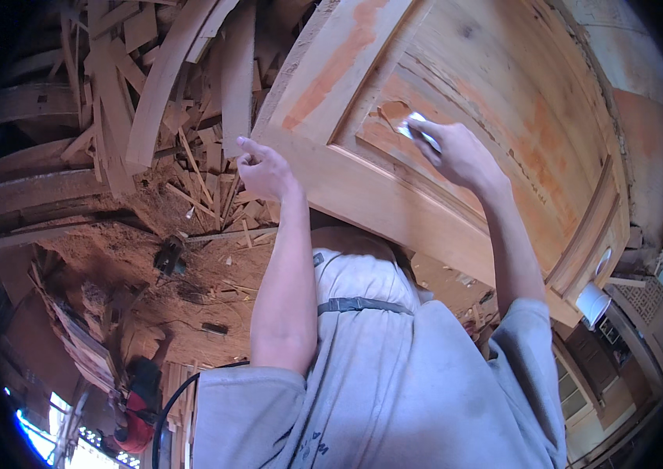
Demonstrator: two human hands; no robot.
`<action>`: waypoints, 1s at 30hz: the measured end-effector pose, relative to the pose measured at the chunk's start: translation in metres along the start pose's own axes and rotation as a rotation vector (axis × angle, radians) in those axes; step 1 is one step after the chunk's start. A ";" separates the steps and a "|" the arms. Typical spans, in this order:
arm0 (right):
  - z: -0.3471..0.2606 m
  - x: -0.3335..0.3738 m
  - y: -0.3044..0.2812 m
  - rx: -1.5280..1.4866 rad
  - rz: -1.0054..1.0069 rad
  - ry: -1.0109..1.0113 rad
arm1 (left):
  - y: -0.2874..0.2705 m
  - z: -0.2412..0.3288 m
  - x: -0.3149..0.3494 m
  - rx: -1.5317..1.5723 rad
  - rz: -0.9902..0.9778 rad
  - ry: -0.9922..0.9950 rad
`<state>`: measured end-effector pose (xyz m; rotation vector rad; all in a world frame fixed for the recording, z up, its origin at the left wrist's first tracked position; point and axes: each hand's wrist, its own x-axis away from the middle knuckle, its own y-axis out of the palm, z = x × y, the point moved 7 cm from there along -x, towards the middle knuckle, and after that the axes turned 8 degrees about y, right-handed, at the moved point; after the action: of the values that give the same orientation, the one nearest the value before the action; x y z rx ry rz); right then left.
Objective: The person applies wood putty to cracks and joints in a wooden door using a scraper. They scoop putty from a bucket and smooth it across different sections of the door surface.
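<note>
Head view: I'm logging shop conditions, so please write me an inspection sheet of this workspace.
Surface: wooden panel with orange-brown patches.
Job's things: small white tool, exact kind unclear, at a brown patch on the panel.
Clutter: wood offcuts heaped at upper left; sawdust over the floor.
Hands: right hand holds the white tool; left hand loosely curled, nothing seen in it.
Cables: black cord beside the left sleeve.
Surroundings: white container at the panel's lower right.
</note>
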<state>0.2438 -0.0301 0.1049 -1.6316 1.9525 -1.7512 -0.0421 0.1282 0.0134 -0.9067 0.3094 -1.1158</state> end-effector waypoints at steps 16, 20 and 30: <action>-0.041 -0.043 0.019 0.345 -0.137 -0.216 | 0.002 -0.006 -0.006 0.005 0.062 0.031; -0.039 -0.035 0.002 0.086 -0.086 -0.292 | 0.002 -0.005 -0.005 0.009 0.067 0.046; -0.037 -0.044 0.012 0.312 -0.201 -0.139 | -0.002 -0.002 -0.005 -0.033 0.062 0.041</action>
<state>0.2326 0.0234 0.0842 -1.8261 1.4143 -1.8375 -0.0462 0.1312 0.0125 -0.8979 0.3885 -1.0757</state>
